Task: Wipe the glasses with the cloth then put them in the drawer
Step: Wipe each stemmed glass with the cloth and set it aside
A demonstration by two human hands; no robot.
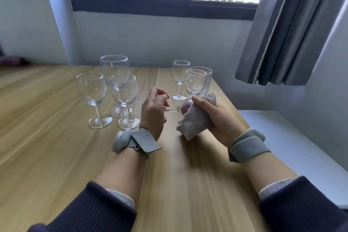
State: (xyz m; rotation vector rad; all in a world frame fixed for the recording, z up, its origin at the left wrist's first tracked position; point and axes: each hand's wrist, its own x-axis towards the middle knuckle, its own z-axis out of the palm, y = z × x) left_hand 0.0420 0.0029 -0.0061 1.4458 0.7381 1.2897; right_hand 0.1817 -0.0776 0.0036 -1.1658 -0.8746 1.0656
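Glasses stand on the wooden table (56, 137) in two groups, and one more is held between the hands; the held wine glass (172, 109) lies sideways above the table, its stem showing between the two hands; the left hand (153, 113) has its fingers curled round the foot end of the stem; the right hand (216, 117) grips a grey-white cloth (195, 120) that is wrapped over the bowl, so the bowl is almost fully hidden, and only a small part shows at the cloth's edge.

On the left stand three stemmed glasses close together: a large wine glass (114, 68) at the back, a wine glass (92, 92) in front of it to the left, and another wine glass (124, 92) just beside that one; on the right stand a small wine glass (180, 75), a ribbed stemmed glass (194, 83), and behind it what seems to be a ribbed tumbler (207, 75), though the overlap makes it hard to tell.

Both wrists carry grey bands; the sleeves are dark; a grey curtain (293, 24) hangs at the right of the window (160, 5); no drawer shows in this view.
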